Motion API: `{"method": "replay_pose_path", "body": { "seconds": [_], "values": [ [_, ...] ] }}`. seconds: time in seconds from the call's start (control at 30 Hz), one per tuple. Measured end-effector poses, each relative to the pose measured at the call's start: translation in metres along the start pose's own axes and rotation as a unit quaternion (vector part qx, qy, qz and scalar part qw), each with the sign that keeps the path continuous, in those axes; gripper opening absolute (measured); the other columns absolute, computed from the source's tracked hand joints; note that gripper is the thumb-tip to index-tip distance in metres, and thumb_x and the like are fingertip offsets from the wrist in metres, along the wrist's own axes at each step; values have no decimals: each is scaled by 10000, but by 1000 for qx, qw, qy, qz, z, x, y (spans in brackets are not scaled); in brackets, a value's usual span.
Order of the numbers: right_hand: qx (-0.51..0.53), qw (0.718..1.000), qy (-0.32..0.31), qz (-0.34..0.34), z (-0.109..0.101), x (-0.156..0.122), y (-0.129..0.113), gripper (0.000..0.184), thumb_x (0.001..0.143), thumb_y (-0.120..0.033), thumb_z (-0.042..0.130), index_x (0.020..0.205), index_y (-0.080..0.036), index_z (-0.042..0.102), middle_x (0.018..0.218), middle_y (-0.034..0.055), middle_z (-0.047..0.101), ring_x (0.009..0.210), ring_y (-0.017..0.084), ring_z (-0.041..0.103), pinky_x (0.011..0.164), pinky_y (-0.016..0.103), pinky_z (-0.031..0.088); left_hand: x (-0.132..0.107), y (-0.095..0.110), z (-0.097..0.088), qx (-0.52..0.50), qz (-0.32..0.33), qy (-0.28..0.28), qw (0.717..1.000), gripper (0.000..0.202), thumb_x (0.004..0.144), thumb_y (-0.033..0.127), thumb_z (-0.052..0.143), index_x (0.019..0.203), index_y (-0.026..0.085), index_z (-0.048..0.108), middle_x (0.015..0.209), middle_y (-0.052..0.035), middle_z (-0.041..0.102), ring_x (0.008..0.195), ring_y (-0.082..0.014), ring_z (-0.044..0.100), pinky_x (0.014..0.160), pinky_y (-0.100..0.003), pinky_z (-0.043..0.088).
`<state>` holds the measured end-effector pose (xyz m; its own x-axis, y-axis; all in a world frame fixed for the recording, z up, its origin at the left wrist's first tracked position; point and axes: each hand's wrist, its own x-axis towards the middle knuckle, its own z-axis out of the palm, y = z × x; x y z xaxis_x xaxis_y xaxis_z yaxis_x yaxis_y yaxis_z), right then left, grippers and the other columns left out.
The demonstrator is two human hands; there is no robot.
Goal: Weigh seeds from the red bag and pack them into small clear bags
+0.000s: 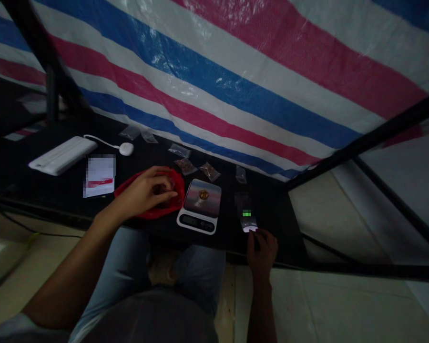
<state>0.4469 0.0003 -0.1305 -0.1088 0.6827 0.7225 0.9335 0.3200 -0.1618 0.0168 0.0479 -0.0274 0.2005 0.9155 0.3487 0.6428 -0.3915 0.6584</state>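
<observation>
A: Where's the red container point(177, 202)?

B: On the black table point(230, 205), just left of the white scale point(200, 209).

A: And the left hand point(148, 191)?

B: Over the container, its forearm slanting in from the lower left, fingers curled, thumb stretched out opposite them. Whether they pinch anything, I can't tell.

A: The right hand point(262, 247)?

B: Low by the table's near edge, forearm nearly upright in view, fingers bent. The fingertips meet the pale end of a small glossy item point(250, 224); I can't tell if they're closed on it.

A: What's on the scale?

B: A small round piece point(203, 195), golden on top. Beyond the scale lie packets with brown contents point(209, 171).

A: Further out?

B: A white slab-shaped device point(62, 155) at left, a striped sheet point(214, 97) of red, blue and white behind the table, pale floor point(336, 300) below.
</observation>
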Motion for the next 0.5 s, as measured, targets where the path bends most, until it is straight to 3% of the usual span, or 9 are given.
{"method": "replay_pose_path", "body": {
  "seconds": [0.1, 0.2, 0.3, 0.4, 0.5],
  "values": [
    [3, 1000, 5, 5, -2, 4, -5, 211, 988, -350, 633, 969, -179, 756, 1061, 137, 684, 983, 278, 626, 858, 458, 496, -7, 0, 13, -15, -21, 31, 999, 307, 917, 497, 669, 813, 208, 684, 1285, -134, 658, 1212, -289, 644, 1051, -412, 516],
    [51, 998, -4, 34, 1, 17, -24, 242, 972, -386, 646, 1077, -188, 737, 1120, 146, 679, 1053, 296, 614, 902, 488, 503, -13, -2, 21, -37, -47, 37, 998, 280, 881, 493, 711, 909, 218, 662, 1186, -105, 707, 1085, -273, 692, 986, -410, 545],
    [155, 984, -68, 58, 11, 43, -59, 267, 948, -388, 678, 1154, -220, 704, 1138, 113, 701, 1096, 283, 623, 963, 492, 510, -17, -4, 25, -71, -88, 30, 993, 366, 862, 513, 735, 1078, 227, 658, 1115, -73, 753, 1027, -270, 721, 950, -404, 565],
    [250, 955, -137, 86, 31, 74, -95, 334, 900, -372, 729, 1198, -228, 684, 1190, 103, 705, 1152, 274, 629, 1019, 481, 507, -18, -4, 26, -92, -118, 13, 989, 543, 854, 531, 748, 1291, 239, 610, 1236, -76, 754, 1118, -283, 723, 1008, -419, 557],
    [302, 924, -206, 108, 52, 100, -116, 400, 835, -327, 794, 1213, -235, 697, 1214, 103, 700, 1162, 263, 641, 1014, 439, 523, -15, -1, 29, -98, -103, -8, 990, 659, 856, 521, 746, 1415, 230, 554, 1364, -102, 709, 1231, -306, 685, 1098, -463, 513]
  ]
}}
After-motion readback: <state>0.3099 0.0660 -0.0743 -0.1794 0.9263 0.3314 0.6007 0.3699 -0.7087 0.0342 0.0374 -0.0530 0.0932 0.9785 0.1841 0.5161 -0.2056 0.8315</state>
